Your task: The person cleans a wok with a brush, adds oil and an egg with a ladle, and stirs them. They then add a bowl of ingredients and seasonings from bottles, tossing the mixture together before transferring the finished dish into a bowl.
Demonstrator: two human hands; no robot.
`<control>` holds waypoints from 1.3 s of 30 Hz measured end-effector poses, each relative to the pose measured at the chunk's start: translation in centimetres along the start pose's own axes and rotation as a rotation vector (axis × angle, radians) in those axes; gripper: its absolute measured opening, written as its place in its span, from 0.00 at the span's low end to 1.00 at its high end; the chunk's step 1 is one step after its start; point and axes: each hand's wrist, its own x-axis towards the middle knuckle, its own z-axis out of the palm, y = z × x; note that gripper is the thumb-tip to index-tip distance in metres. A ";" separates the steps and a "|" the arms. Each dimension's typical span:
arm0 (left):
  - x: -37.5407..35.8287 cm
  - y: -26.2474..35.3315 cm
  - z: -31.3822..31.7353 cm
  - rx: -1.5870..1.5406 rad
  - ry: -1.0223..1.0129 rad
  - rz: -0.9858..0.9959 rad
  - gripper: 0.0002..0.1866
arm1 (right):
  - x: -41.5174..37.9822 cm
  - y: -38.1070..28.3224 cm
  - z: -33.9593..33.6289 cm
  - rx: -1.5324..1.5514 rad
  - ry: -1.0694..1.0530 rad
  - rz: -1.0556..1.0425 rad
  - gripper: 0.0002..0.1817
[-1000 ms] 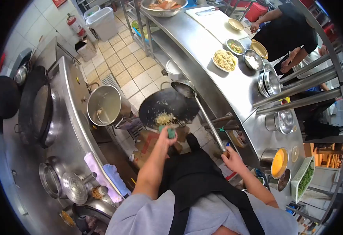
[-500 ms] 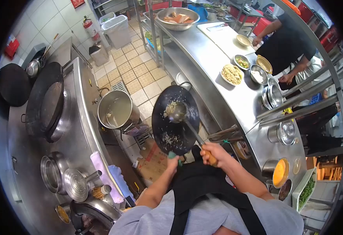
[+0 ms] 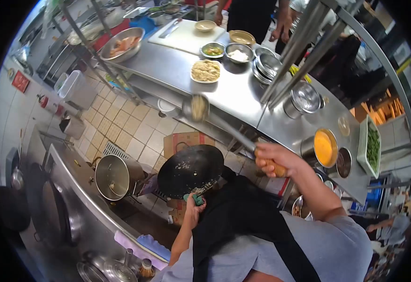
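My left hand (image 3: 194, 209) is closed round the near edge of a black wok (image 3: 186, 167), with a green cloth (image 3: 197, 199) in its grip. Scattered rice grains cling to the wok's inside. In my right hand (image 3: 273, 157) is the wooden handle of a long metal ladle (image 3: 231, 133). Its bowl carries a heap of fried rice (image 3: 199, 107) and hangs beyond the wok, in front of the steel counter's edge. On that counter, a dish heaped with fried rice (image 3: 206, 71) stands past the ladle.
Around the dish on the counter (image 3: 168, 70) are bowls of chopped vegetables (image 3: 212, 50) and white food (image 3: 239, 53), plus stacked steel bowls (image 3: 267, 64). A steel pot (image 3: 113, 177) stands left of the wok. Shelf posts (image 3: 299, 51) rise at the right. Other people stand across the counter.
My right hand has lifted the ladle with rice out of the wok, toward the counter. The wok is tilted and has come nearer my body. My view has turned right.
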 end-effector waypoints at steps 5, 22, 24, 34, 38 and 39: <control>-1.0 -0.6 -1.6 0.090 0.061 0.056 0.09 | 3.1 -1.1 -1.3 -0.542 0.187 -0.360 0.23; -6.6 -6.1 -2.3 0.072 0.029 0.280 0.13 | 11.1 1.8 -7.0 -1.095 0.613 -0.666 0.36; -7.6 -6.7 -1.1 0.049 0.006 0.306 0.13 | 11.2 1.3 -7.6 -1.113 0.618 -0.875 0.34; -21.3 -14.0 -1.7 -0.612 -0.472 0.539 0.17 | 15.8 -4.0 1.5 0.002 -0.290 -0.159 0.20; -25.0 -17.1 -5.0 -0.875 -0.619 0.853 0.14 | 19.4 -2.8 9.9 -0.323 -0.485 -0.126 0.19; -25.2 -17.6 -7.1 -0.896 -0.563 0.963 0.13 | 20.4 -1.5 11.9 -0.398 -0.563 -0.133 0.20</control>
